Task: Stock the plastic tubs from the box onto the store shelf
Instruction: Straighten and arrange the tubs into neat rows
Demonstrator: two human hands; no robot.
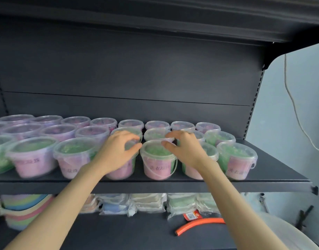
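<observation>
Nearest, on the lower level, lie a bent orange plastic hose [200, 225], flat clear-wrapped packets [149, 202] and a stack of pastel plastic basins [25, 210]. Above them runs the dark grey metal shelf [263, 179], its front row of tubs standing close to the edge. One clear plastic tub with a pink label and green contents [157, 159] sits between the two hands. The left hand [119, 150] and right hand [185, 148] each hang claw-like over a neighbouring tub, fingers curled. With the blur, I cannot tell whether they grip the lids or only hover. Behind them, more rows of lidded tubs [100, 131] reach the back panel [137, 69], tightly packed. The box is not in view.

The risk is a finger snagging a lid rim or thin bail handle, which could drag a front tub off the edge.
</observation>
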